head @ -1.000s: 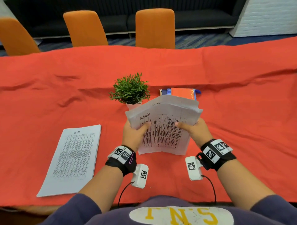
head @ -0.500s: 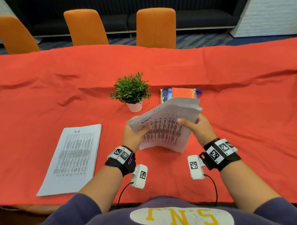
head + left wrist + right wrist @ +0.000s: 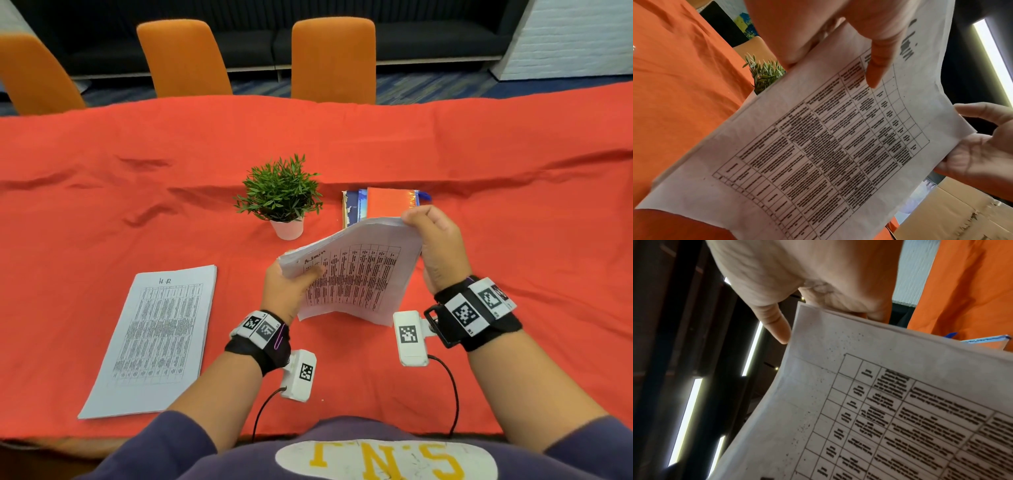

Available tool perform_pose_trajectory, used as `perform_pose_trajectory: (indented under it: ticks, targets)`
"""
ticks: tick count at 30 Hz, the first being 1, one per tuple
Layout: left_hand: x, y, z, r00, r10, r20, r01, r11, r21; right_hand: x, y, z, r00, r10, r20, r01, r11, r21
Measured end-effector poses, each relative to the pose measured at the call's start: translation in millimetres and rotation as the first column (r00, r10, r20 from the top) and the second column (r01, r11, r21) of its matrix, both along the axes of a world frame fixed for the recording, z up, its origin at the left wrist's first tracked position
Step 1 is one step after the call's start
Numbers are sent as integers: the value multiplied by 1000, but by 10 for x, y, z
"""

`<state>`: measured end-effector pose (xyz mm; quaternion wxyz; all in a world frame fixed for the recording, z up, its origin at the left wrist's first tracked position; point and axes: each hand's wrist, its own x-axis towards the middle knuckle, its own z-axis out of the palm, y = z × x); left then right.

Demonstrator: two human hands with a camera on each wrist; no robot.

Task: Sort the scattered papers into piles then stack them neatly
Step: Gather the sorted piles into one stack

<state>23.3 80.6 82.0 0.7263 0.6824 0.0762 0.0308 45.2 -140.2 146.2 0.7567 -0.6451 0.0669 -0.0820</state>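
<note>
Left hand [image 3: 286,289] gripped the held sheaf [image 3: 356,274] at its near-left corner, thumb on top, mid-air w/ HR pile [image 3: 154,339] lying flat to the left; right hand [image 3: 436,246] pinched the far-right corner. Likely squaring/sorting step; next move: probably peel off or set down the top sheet w/o fanning the rest.

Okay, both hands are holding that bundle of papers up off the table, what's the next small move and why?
Probably lower the held bundle flat onto the red cloth, apart from the HR pile. Its top sheet reads Admin, and the left hand and right hand hold it tilted in the air.
</note>
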Motion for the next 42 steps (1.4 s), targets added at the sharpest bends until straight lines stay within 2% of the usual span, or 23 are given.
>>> perform_pose_trajectory:
  ticks: [10, 13, 16, 21, 24, 28, 31, 33, 38, 40, 42]
  targets:
    - [13, -16, 0, 1000, -10, -26, 11, 999, 30, 20, -16, -49, 999, 6, 33, -4, 998, -66]
    - [28, -25, 30, 999, -22, -25, 23, 999, 37, -2, -78, -122, 994, 94, 58, -94, 996, 5]
    - [65, -39, 70, 998, -66, -17, 66, 997, 45, -51, -95, -269, 987, 157, 9, -157, 988, 1]
    - [104, -82, 154, 999, -22, -31, 22, 1000, 6, -51, -36, -312, 995, 94, -19, -94, 996, -4]
    - [88, 6, 166, 1000, -24, -20, 24, 999, -27, -70, -117, -274, 991, 135, 5, -135, 990, -33]
    - [34, 29, 98, 995, -100, 27, 98, 993, 61, -91, -171, -426, 970, 227, -82, -231, 972, -44]
    - [19, -43, 106, 993, -103, 65, 96, 990, 101, -83, -87, -462, 976, 213, -39, -216, 973, -87]
    - [15, -72, 168, 994, -64, 85, 59, 996, 66, -84, -65, -395, 981, 189, -37, -191, 979, -71]
    - [94, -14, 296, 992, 113, 64, -112, 994, -19, -88, -173, -486, 961, 262, -86, -269, 959, -85]
    - [139, 55, 391, 984, 161, 80, -147, 976, -159, -106, -261, -626, 955, 257, -150, -276, 952, -128]
    - [184, 118, 490, 972, 221, 83, -186, 934, -307, -155, -375, -770, 959, 184, -217, -222, 961, -167]
